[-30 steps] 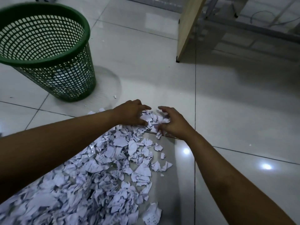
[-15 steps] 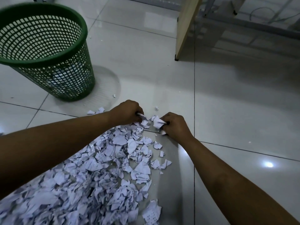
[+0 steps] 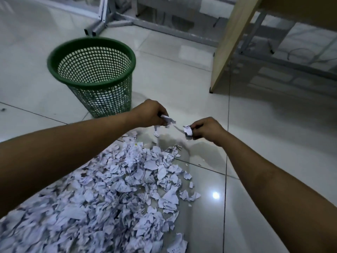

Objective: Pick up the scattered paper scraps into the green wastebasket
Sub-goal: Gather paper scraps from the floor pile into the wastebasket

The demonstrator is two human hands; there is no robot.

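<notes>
Green wastebasket (image 3: 94, 84) stands upright, mouth up, beyond the hands. Left hand (image 3: 149, 113) and right hand (image 3: 206, 129) each grip paper scraps above the floor pile (image 3: 116, 189). Wooden desk panel (image 3: 229, 42) stands right.

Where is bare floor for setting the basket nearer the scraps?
Bare tiles lie right of the scraps, out to the wooden panel, and between the basket and the left hand. The lower left is crowded with paper. Both hands, right hand too, grip scraps.
</notes>
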